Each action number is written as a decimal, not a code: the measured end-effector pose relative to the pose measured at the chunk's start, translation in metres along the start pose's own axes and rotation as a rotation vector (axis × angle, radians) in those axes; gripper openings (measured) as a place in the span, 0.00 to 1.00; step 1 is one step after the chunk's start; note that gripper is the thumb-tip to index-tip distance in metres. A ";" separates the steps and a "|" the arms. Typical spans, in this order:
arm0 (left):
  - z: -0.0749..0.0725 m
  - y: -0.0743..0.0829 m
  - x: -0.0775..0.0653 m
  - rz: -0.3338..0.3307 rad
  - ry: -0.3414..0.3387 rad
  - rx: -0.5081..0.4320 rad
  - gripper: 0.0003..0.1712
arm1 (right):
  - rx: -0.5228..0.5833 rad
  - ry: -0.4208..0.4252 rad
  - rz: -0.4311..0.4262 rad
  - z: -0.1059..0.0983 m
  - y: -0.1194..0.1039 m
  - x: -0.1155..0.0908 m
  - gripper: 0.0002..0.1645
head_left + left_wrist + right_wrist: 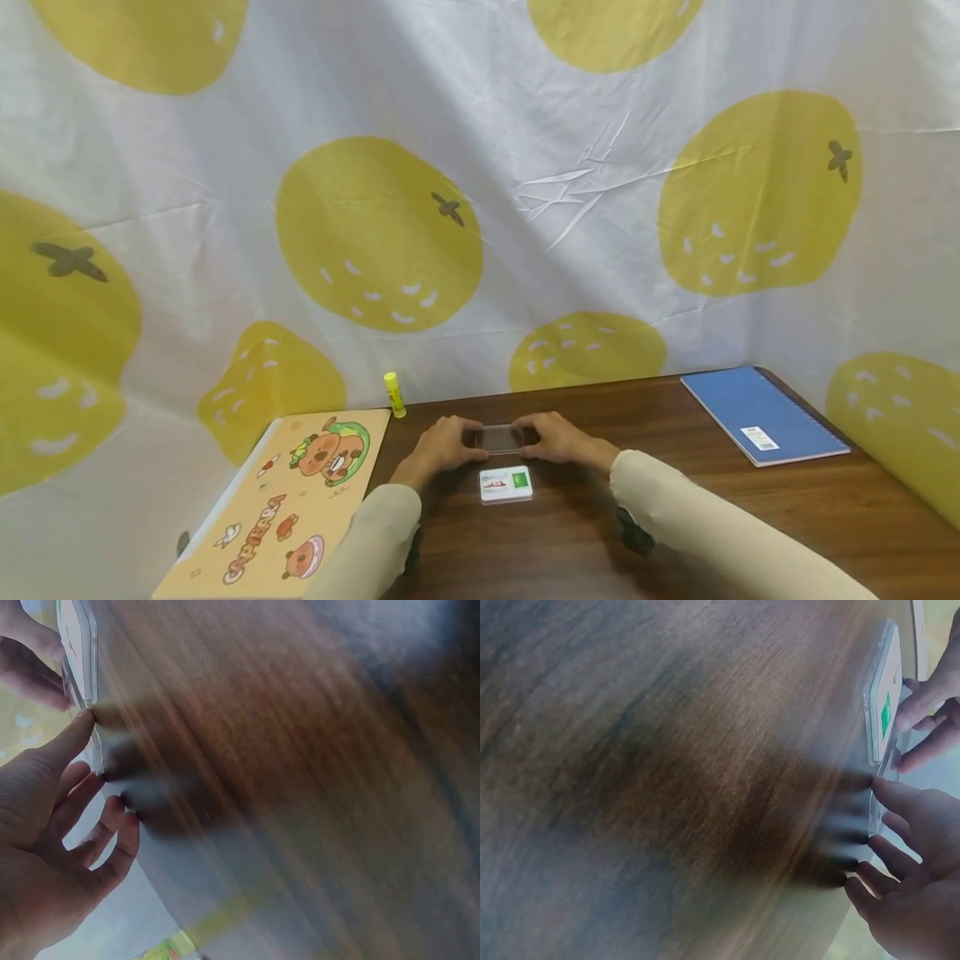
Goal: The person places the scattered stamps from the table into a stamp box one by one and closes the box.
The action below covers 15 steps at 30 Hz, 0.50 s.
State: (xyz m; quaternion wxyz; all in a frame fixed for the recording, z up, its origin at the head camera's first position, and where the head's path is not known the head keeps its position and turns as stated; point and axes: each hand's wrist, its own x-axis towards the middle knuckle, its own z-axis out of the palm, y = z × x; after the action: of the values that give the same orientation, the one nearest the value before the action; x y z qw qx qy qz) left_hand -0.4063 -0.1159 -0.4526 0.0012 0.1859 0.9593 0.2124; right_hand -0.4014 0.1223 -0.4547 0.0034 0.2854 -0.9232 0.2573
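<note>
A clear, flat, rectangular plastic lid point(498, 439) lies low at the tabletop between my two hands. My left hand point(448, 442) holds its left end, with the thumb at the near corner and a finger at the far one. At the opposite end my right hand point(557, 437) grips it the same way; its other fingertips touch the wood in the right wrist view. Just nearer to me sits a shallow clear box point(506, 484) with a white printed card showing a red picture and a green square. In both wrist views the lid is seen nearly edge-on.
On the left lies a tan capybara-printed board point(300, 500), with a yellow glue stick point(394, 395) upright by its far corner. A blue spiral notebook point(765, 414) rests at the back right. A fruit-patterned curtain point(510, 208) hangs behind the brown wooden table point(525, 558).
</note>
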 end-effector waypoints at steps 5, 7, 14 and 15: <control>0.001 0.001 0.000 0.016 0.010 0.007 0.28 | -0.002 0.001 -0.015 0.001 0.000 -0.002 0.25; 0.001 0.000 -0.001 0.026 0.015 0.010 0.27 | 0.004 -0.001 -0.022 0.001 0.000 -0.003 0.24; 0.001 -0.001 -0.003 0.049 0.028 0.014 0.27 | 0.018 -0.004 -0.024 0.001 -0.001 -0.006 0.24; 0.001 -0.001 -0.003 0.053 0.029 0.015 0.27 | 0.021 -0.005 -0.028 0.001 -0.002 -0.006 0.24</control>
State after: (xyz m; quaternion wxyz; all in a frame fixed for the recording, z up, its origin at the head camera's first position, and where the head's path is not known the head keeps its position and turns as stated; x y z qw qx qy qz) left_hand -0.4037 -0.1175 -0.4536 -0.0197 0.2079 0.9556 0.2078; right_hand -0.3950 0.1239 -0.4557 0.0016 0.2991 -0.9164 0.2659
